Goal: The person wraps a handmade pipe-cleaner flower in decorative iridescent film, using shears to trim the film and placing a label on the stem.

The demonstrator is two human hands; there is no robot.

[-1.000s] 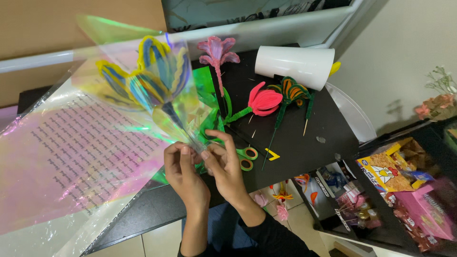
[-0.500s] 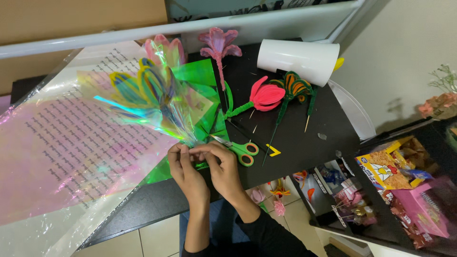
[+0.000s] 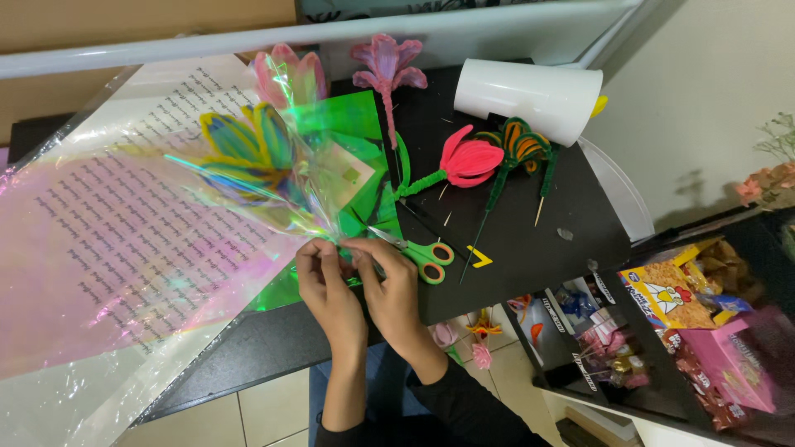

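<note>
Both your hands, left and right, pinch the shiny wrap at its narrow end, around the flower stems. Wrap is light, thin, slippery and crinkly. Scissors lie just beside your right fingers.

Bare hands and forearms — dark sleeve, perhaps black — blue trousers below.
</note>
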